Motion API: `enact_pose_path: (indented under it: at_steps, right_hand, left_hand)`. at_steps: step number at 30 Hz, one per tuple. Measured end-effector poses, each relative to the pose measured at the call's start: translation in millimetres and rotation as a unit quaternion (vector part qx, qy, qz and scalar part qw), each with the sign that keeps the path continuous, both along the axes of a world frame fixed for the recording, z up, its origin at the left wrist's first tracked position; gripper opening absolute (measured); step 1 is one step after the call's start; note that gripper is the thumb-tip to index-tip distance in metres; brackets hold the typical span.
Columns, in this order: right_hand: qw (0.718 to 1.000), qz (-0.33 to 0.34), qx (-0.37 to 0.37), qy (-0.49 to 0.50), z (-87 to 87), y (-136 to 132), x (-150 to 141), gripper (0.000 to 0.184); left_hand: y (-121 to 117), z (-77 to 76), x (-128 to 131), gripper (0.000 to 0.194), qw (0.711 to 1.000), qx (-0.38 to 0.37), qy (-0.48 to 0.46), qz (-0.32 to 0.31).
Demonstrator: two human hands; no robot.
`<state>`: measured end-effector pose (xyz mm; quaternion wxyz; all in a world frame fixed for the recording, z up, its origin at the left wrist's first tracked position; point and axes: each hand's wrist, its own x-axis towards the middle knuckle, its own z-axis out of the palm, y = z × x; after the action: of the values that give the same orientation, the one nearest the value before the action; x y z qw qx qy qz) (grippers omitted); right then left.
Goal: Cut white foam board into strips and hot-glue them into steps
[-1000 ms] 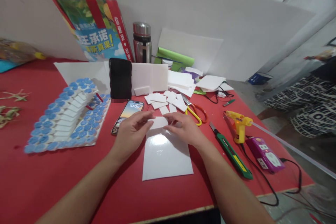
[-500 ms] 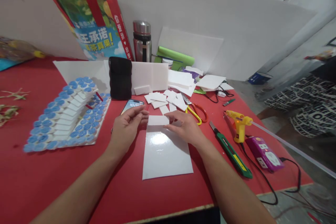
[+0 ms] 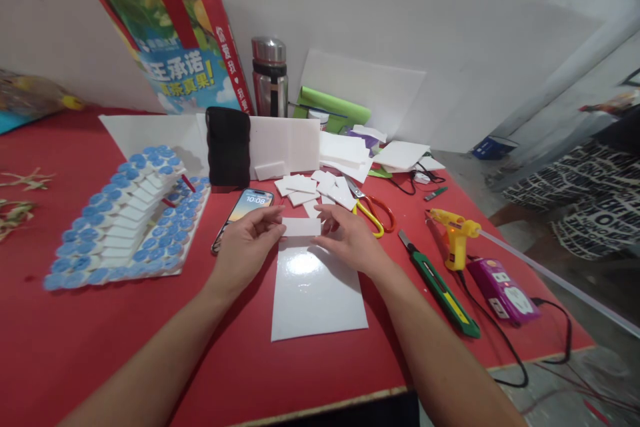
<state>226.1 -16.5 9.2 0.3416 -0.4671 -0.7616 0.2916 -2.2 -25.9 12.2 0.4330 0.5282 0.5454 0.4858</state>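
A small white foam-board piece [image 3: 301, 227] is held level by its two short ends. My left hand [image 3: 250, 233] pinches its left end between thumb and fingers, and my right hand [image 3: 350, 235] grips the right end. Below it a larger white board [image 3: 317, 300] lies flat on the red table [image 3: 225, 360], light glaring off its upper part. Just behind my hands is a loose pile of white cut pieces [image 3: 303, 185]. Near my left hand lies a phone [image 3: 245, 203] with its screen lit.
At left stands a small stair model [image 3: 125, 220] edged with blue discs. To the right are scissors [image 3: 376, 215], a green utility knife [image 3: 443, 290], a yellow glue gun [image 3: 456, 233] and a purple power strip [image 3: 505, 290] with cables. A black case [image 3: 229, 147] and a steel flask [image 3: 270, 77] stand behind.
My left thumb and fingers have closed onto the left end of the small white piece, which has turned so less of its face shows. The phone is more exposed.
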Motion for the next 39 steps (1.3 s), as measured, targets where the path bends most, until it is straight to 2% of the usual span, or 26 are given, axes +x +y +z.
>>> enact_pose_path:
  at_steps: [2,7,9,12,16,20,23,26,28,31,35,39]
  right_hand:
    - [1.000,-0.002,-0.013,0.000,-0.3,0.1,0.7,0.055]
    - [1.000,0.005,0.006,-0.002,-1.3,0.6,0.7,0.030]
    - [1.000,0.005,0.013,-0.004,-0.9,0.9,0.6,0.026]
    - [1.000,0.003,0.020,-0.006,0.7,1.0,1.3,0.024]
    - [1.000,-0.020,0.004,-0.012,2.3,1.1,3.8,0.021]
    - [0.999,-0.047,-0.022,-0.011,2.1,2.7,6.7,0.022]
    - [0.998,-0.057,-0.034,-0.018,2.9,5.3,8.7,0.024]
    - [0.998,-0.051,-0.030,-0.035,5.8,6.8,10.3,0.024]
    - [0.998,-0.043,-0.021,-0.046,8.4,6.2,10.3,0.023]
    - [0.997,-0.040,-0.002,-0.063,11.6,3.8,8.7,0.021]
    - [0.997,-0.044,0.001,-0.071,11.8,2.1,6.4,0.023]
    - [0.996,-0.052,-0.008,-0.072,9.5,3.0,6.6,0.026]
  left_hand:
    - [-0.1,0.3,-0.2,0.038,1.000,0.000,0.006,-0.004]
    - [-0.4,1.3,-1.0,0.037,0.999,0.002,0.025,-0.021]
    - [-0.5,1.5,-1.6,0.037,0.998,0.003,0.049,-0.026]
    - [0.0,-0.2,-2.9,0.035,0.991,0.043,0.122,-0.024]
    - [2.9,-1.8,-4.8,0.036,0.977,0.102,0.189,0.014]
    - [0.3,13.0,-8.2,0.037,0.971,0.109,0.212,0.024]
    - [-17.1,33.7,-15.2,0.043,0.954,0.131,0.264,-0.046]
    - [-47.4,44.4,-24.4,0.052,0.899,0.154,0.363,-0.192]
    - [-67.2,40.3,-28.7,0.059,0.872,0.131,0.403,-0.246]
    - [-82.3,23.2,-31.8,0.047,0.855,0.102,0.432,-0.270]
    - [-74.3,4.2,-35.7,0.041,0.853,0.128,0.440,-0.250]
    - [-63.5,-0.9,-41.5,0.048,0.840,0.170,0.455,-0.243]
